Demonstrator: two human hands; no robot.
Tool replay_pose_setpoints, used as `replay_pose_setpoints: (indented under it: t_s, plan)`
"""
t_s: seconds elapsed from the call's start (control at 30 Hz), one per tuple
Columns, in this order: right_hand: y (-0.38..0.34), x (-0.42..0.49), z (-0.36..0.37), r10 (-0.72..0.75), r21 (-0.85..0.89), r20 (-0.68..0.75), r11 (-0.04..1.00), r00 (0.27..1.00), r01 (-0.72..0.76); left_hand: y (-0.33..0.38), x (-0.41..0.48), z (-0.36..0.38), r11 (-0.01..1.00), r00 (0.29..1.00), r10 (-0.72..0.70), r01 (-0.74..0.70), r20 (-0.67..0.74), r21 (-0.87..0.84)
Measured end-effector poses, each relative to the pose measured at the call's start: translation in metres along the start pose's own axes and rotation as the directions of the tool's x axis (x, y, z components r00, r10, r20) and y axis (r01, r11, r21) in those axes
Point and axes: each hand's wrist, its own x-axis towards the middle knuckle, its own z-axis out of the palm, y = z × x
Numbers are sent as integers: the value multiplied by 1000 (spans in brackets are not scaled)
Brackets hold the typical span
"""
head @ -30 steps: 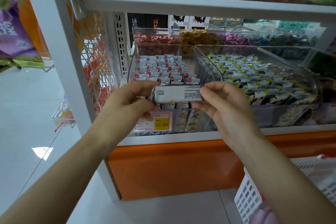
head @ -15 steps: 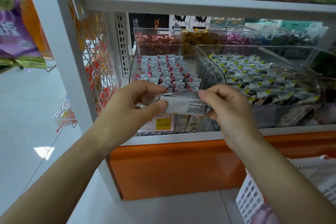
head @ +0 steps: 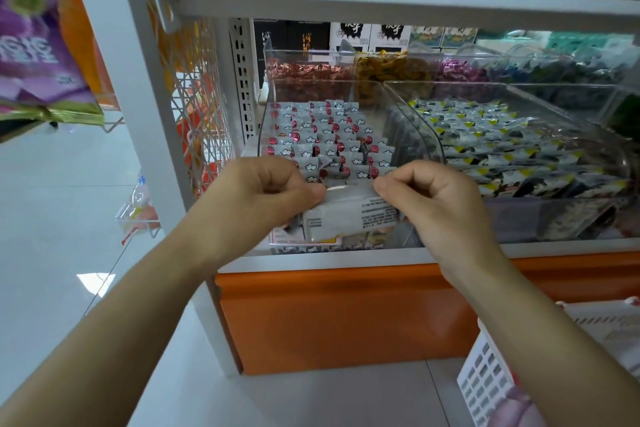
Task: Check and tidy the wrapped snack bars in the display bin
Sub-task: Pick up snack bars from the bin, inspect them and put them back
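Head view puts both your hands at the front wall of the clear display bin [head: 264, 128], level with each other. Your left hand [head: 263, 191] has its fingers curled and pinches the left end of one wrapped snack bar [head: 349, 215], thumb on the upper edge. Your right hand [head: 433, 198] is curled too and pinches the bar's upper right corner between thumb and forefinger. Between your hands the bar lies crosswise, its printed back facing you, right end slightly higher. It sits in front of the bin, over the price label [head: 287, 236]. Just beyond your knuckles, the other bars [head: 322, 135] stand in rows inside the bin. Beyond your right hand a neighbouring bin [head: 519, 85] holds yellow-and-black packets [head: 502, 146]. Below your right forearm stands a white basket [head: 485, 378].
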Motion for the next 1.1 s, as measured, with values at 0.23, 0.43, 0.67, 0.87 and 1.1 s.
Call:
replay_pose_setpoints:
  t_s: [0.23, 0.43, 0.67, 0.87, 1.1]
  plan:
    - [-2, -1, 2, 46, 83, 63, 995, 997, -51, 2, 0, -13, 999, 996, -41, 43, 83, -13]
    - [-3, -2, 4, 77, 134, 19, 988, 997, -79, 0, 0, -12, 997, 997, -59, 62, 58, -46]
    - [-3, 2, -4, 176, 191, 134, 961, 975, -200, 0, 0, -8, 997, 994, -61, 57, 88, 48]
    - [-2, 9, -14, 226, 234, 300, 924, 927, -302, -3, 3, -8, 998, 996, -49, 51, 80, -29]
    - [-1, 14, -16, 281, 343, 386, 840, 879, -420, -7, 4, -7, 998, 997, -38, 41, 68, -41]
